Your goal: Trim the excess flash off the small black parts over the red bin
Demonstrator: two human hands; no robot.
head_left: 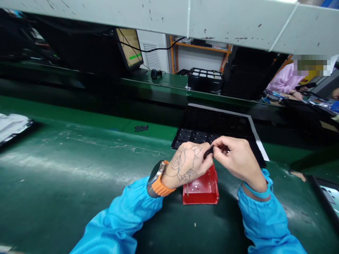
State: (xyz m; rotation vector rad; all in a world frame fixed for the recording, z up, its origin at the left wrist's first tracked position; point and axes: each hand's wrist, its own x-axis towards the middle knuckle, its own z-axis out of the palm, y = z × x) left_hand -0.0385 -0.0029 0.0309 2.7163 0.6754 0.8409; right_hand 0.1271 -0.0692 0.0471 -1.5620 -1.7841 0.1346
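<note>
Across most of the view, a broad green desk [66, 197], scuffed and glossy, beneath a pale overhead beam [159, 17]. Beyond the desk's far right corner, a person in pink [283, 79]. Toward the far edge, right of centre, a flat black tray [218, 121] with a row of compartments along its near side and a pale border showing behind and to the right. On the ledge along the far edge, a lit monitor [131, 53] and a black sectioned case [205, 81]. From bright blue sleeves, a tattooed left hand [188, 162] and a right hand [237, 155], brought nearly together just in front of the tray. Beneath, on the desk, a red bin [200, 198] with a few tiny bits inside. On the left wrist, an orange-strapped watch [159, 176]. Left of the tray, a dark clip-like piece [141, 128]. Pinched between thumb and forefinger of each hand, above the bin's far edge, a small black part [208, 151], too covered to identify; left hand's other fingers hidden, spread impossible to tell.
</note>
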